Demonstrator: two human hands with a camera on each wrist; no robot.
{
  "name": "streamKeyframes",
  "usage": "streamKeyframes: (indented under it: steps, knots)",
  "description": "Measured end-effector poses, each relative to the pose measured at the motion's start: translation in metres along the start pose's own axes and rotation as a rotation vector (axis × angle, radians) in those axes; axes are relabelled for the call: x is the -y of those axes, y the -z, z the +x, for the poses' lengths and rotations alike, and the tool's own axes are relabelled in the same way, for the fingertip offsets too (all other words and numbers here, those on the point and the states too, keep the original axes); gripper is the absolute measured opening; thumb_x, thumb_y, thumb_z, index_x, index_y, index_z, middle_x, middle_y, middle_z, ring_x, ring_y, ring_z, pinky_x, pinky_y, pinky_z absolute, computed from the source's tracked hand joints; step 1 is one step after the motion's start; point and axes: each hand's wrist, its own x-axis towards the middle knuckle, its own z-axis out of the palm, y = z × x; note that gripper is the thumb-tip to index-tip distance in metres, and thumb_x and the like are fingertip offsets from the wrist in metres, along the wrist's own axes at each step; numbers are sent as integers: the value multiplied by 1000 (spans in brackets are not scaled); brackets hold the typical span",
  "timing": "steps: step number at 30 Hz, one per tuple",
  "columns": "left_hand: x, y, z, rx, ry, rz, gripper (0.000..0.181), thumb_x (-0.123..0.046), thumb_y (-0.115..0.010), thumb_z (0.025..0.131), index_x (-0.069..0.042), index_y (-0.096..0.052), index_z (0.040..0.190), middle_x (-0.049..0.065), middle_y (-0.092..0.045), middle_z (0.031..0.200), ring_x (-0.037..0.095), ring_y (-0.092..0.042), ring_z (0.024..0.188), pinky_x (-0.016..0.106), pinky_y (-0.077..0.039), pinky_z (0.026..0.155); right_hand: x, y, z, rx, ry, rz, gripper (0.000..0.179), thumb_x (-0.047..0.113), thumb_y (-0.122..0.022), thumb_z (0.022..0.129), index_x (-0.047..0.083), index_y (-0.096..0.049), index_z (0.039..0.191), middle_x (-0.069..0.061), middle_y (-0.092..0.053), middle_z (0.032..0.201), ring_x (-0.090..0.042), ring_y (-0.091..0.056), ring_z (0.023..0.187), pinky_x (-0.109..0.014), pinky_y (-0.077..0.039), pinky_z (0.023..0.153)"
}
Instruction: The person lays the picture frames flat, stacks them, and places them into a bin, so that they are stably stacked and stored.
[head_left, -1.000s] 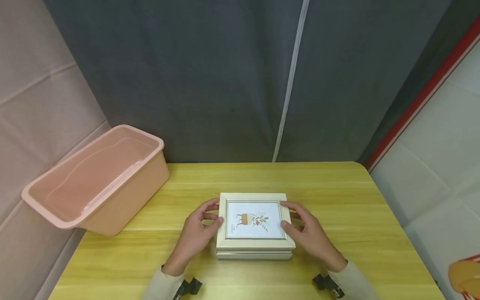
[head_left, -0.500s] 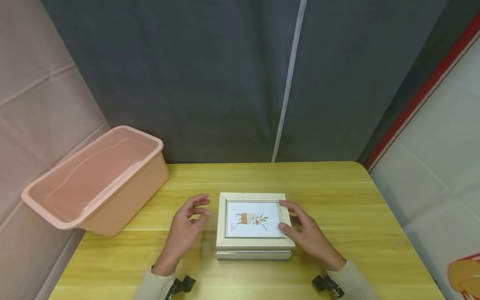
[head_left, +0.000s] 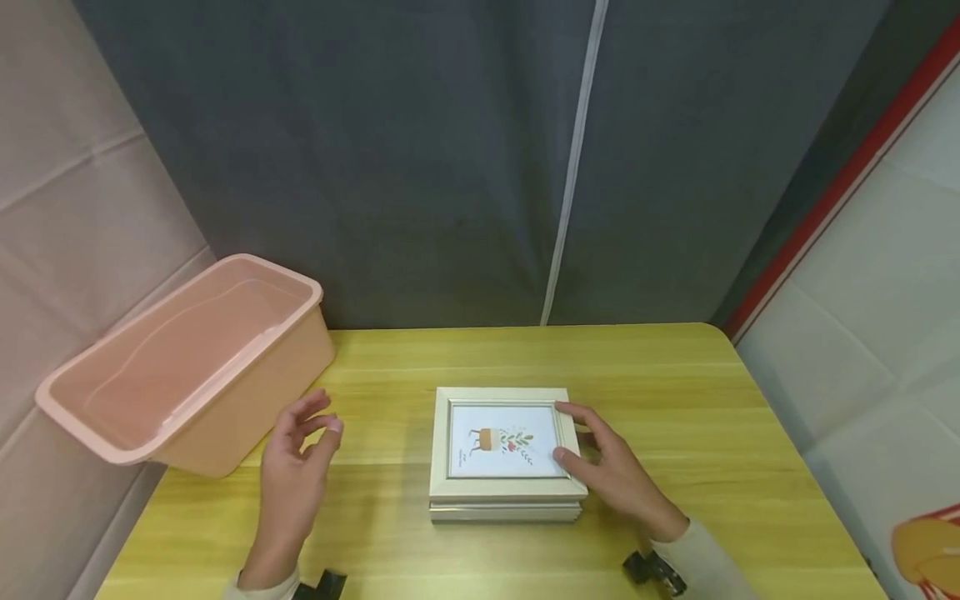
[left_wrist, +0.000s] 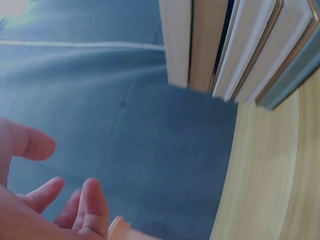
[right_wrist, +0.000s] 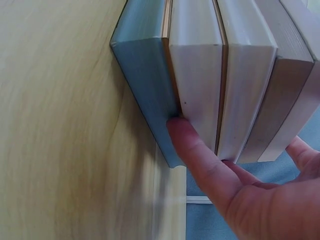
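Note:
A stack of several picture frames lies flat on the table, in the middle of the head view. The top picture frame [head_left: 501,483] is cream-white and holds a print of a plant in a footed pot. My right hand [head_left: 615,467] rests on the stack's right edge, thumb over the top frame's border. In the right wrist view one finger [right_wrist: 200,162] touches the stack's side near the bluish lowest frame [right_wrist: 142,75]. Loosely bent and holding nothing, my left hand [head_left: 288,479] hovers left of the stack, close to the pink bin [head_left: 251,396].
The pink bin stands at the table's left back, with its hollow facing up. Behind the wooden table [head_left: 652,371] hangs a dark grey curtain [head_left: 375,167]. Pale walls flank both sides, the right one edged by a red strip [head_left: 840,187].
My left hand has let go of the stack's left edge and moved left toward the pink bin. The right hand and the stack stay in place.

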Motion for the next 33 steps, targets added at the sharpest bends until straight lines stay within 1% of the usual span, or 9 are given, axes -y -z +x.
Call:
streamKeyframes:
  steps: [6,10,14,17,21,26,28,30,33]
  knots:
    - [-1,25,1,-235,7,-103,49,-3,-68,101,-10,-55,147,-8,-56,143,11,-55,125,6,-49,91,1,2,-1,10,9,-2,60,31,-75,99,36,-49,153,-13,-44,163,-46,-57,133,-53,-57,93]
    - [-1,41,1,-408,-1,-192,48,1,-70,97,-13,-59,142,-4,-56,140,9,-54,122,7,-47,87,1,3,-1,24,17,-6,61,31,-75,100,35,-48,154,-15,-44,163,-47,-58,132,-48,-59,90]
    - [4,52,3,-548,-24,-271,54,6,-70,94,-12,-57,143,-3,-51,136,9,-51,117,8,-47,80,0,3,1,38,7,8,61,32,-75,100,38,-47,154,-14,-46,161,-46,-58,132,-43,-59,88]
    - [10,59,5,-647,-23,-280,59,5,-71,92,-13,-53,147,-5,-46,133,8,-51,115,8,-47,78,-2,4,1,45,-3,18,61,33,-76,99,41,-47,153,-12,-48,159,-44,-59,131,-41,-57,88]
    - [17,69,9,-764,19,-200,61,-2,-72,94,-19,-51,149,-7,-40,130,5,-46,115,8,-46,79,-4,4,2,47,6,14,62,33,-76,99,42,-46,153,-11,-48,158,-43,-60,129,-42,-57,88]
    - [24,77,20,-882,27,-103,62,-6,-72,93,-22,-52,149,-6,-33,127,3,-41,115,8,-46,78,-4,4,2,34,11,10,62,32,-76,99,42,-47,153,-11,-49,158,-42,-60,129,-44,-56,90]
    - [29,79,25,-911,23,-91,61,-7,-72,93,-20,-52,149,-6,-32,129,3,-41,114,11,-44,84,-4,4,1,32,8,9,62,32,-76,99,42,-47,153,-10,-48,159,-42,-60,128,-45,-56,91]
    - [33,83,30,-909,42,-124,62,-9,-72,94,-19,-49,151,-5,-31,134,2,-41,115,13,-43,90,-4,4,1,30,5,6,62,33,-76,99,43,-47,152,-10,-48,159,-41,-61,128,-45,-55,92]
    - [38,93,37,-875,94,-239,62,-10,-71,97,-21,-45,153,-5,-31,143,3,-41,121,11,-41,97,-4,4,2,30,3,5,62,34,-76,99,44,-47,152,-10,-49,159,-40,-61,128,-45,-55,92]
